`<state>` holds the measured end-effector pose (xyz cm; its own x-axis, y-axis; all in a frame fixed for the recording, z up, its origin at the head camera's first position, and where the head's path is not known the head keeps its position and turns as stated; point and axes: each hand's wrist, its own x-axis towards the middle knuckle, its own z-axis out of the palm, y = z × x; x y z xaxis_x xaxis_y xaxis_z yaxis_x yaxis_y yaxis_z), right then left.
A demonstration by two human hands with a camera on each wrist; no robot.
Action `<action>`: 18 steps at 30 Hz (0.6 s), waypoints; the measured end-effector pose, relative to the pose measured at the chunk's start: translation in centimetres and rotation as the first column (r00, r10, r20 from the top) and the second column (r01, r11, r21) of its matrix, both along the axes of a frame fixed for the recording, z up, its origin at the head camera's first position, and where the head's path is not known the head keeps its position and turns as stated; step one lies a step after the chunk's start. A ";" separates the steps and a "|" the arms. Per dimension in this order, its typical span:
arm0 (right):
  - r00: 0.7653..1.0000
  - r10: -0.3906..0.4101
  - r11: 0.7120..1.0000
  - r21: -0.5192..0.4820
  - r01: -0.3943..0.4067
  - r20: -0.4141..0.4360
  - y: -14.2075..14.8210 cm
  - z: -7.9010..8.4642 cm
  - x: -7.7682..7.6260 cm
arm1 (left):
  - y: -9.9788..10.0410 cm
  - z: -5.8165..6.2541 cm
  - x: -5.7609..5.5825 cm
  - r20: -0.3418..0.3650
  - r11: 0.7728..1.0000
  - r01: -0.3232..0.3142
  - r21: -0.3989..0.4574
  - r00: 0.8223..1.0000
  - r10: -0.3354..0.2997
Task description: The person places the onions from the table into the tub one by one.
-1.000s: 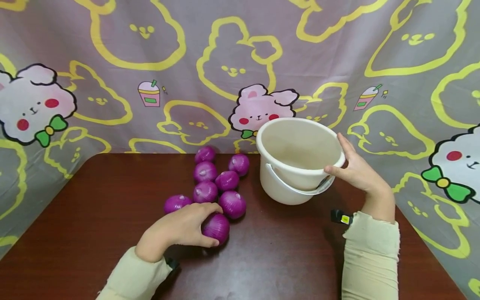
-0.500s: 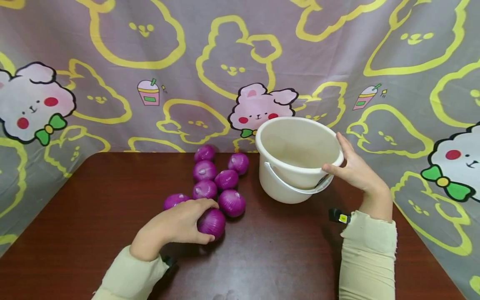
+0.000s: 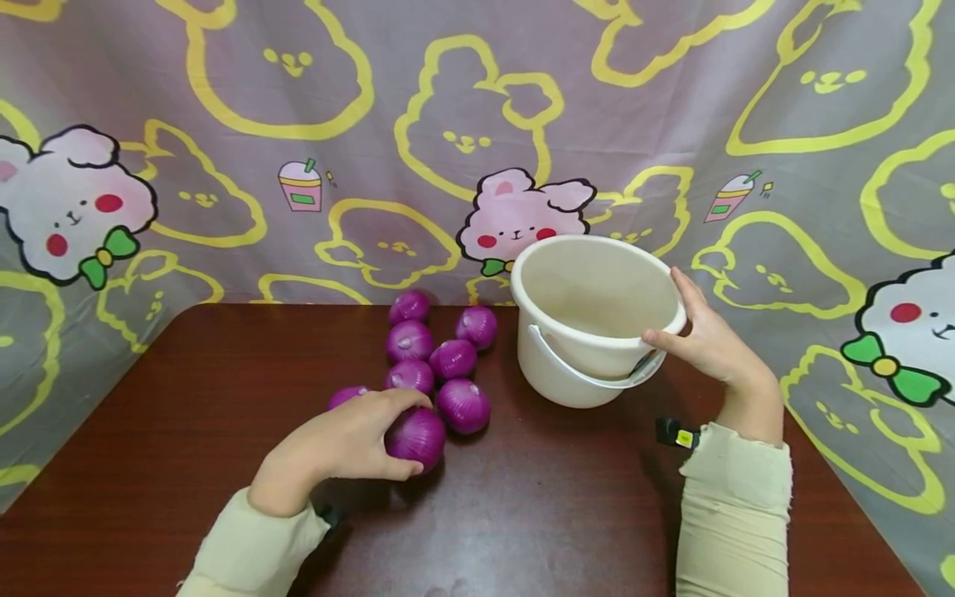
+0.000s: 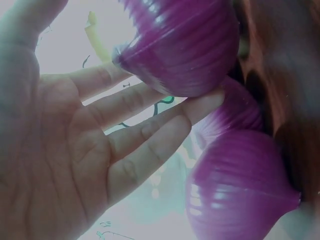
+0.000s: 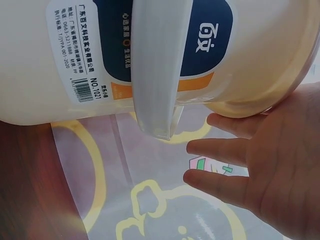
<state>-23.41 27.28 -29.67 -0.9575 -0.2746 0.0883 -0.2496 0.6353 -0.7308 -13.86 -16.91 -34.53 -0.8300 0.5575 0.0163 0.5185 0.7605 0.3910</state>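
My left hand (image 3: 343,444) grips a purple onion (image 3: 418,439) between thumb and fingers, at the near end of the onion group. In the left wrist view, the fingers (image 4: 145,150) reach along the held onion (image 4: 185,50), and other onions (image 4: 240,185) lie behind and below it. A cream bucket (image 3: 555,361) stands right of the onions, leaning a little to the right. My right hand (image 3: 712,344) holds its rim, thumb at the front and index finger at the right side. Three other fingers (image 5: 220,185) stretch out beside the bucket in the right wrist view.
Several more onions (image 3: 462,406) sit close together on the dark brown table (image 3: 537,514), left of the bucket. The bucket's white handle (image 3: 567,369) hangs down its front. A patterned curtain (image 3: 373,166) rises behind the table's back edge.
My left hand has drawn the gripped onion slightly left and away from the neighbouring onion. The right hand and the bucket have stayed in place.
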 end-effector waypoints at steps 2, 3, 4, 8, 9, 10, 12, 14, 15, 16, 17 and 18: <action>1.000 0.000 1.000 -0.008 0.000 0.004 0.0 0.0 0.1 | -0.1 0.2 0.0 -0.008 1.000 -0.006 0.001 1.000 0.006; 1.000 0.000 1.000 -0.011 0.000 0.006 0.0 0.1 0.1 | -0.1 0.3 0.0 -0.012 1.000 -0.008 0.003 1.000 0.008; 1.000 0.000 1.000 -0.013 0.001 0.006 0.0 0.1 0.1 | -0.1 0.3 0.0 -0.019 1.000 -0.009 0.004 1.000 0.010; 1.000 -0.005 1.000 -0.007 0.005 0.003 0.0 0.2 0.1 | -0.2 0.6 -0.1 -0.023 1.000 -0.013 0.026 1.000 0.014; 1.000 -0.005 1.000 -0.003 0.005 0.000 0.1 0.2 0.1 | -0.3 0.7 -0.2 -0.022 0.999 -0.013 0.033 1.000 0.014; 1.000 -0.005 1.000 0.000 0.005 -0.002 0.1 0.2 0.1 | -0.4 0.7 -0.2 -0.022 0.999 -0.013 0.038 1.000 0.014; 1.000 -0.003 1.000 0.006 0.003 -0.004 0.0 0.2 0.1 | -0.5 0.8 -0.3 -0.019 0.999 -0.013 0.050 1.000 0.014; 1.000 -0.002 1.000 0.007 0.002 -0.002 0.0 0.2 0.1 | -0.7 0.9 -0.3 -0.024 0.998 -0.011 0.057 1.000 0.012; 1.000 -0.004 1.000 0.007 0.004 -0.001 0.0 0.1 0.2 | -0.7 1.0 -0.4 -0.027 0.998 -0.011 0.058 1.000 0.012; 1.000 -0.004 1.000 0.005 0.004 0.001 0.0 0.1 0.1 | -0.7 1.0 -0.4 -0.029 0.998 -0.012 0.058 0.999 0.014; 1.000 -0.004 1.000 0.003 0.004 0.002 0.0 0.0 0.1 | -0.7 1.0 -0.4 -0.030 0.998 -0.013 0.058 0.999 0.015; 1.000 -0.004 1.000 -0.001 0.004 0.005 0.0 0.0 0.1 | -0.7 1.1 -0.4 -0.030 0.998 -0.016 0.058 0.999 0.017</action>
<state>-23.27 27.28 -29.66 -0.9590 -0.2706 0.0840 -0.2435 0.6357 -0.7326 -14.30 -17.65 -33.46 -0.8377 0.5412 0.0734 0.5185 0.7457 0.4185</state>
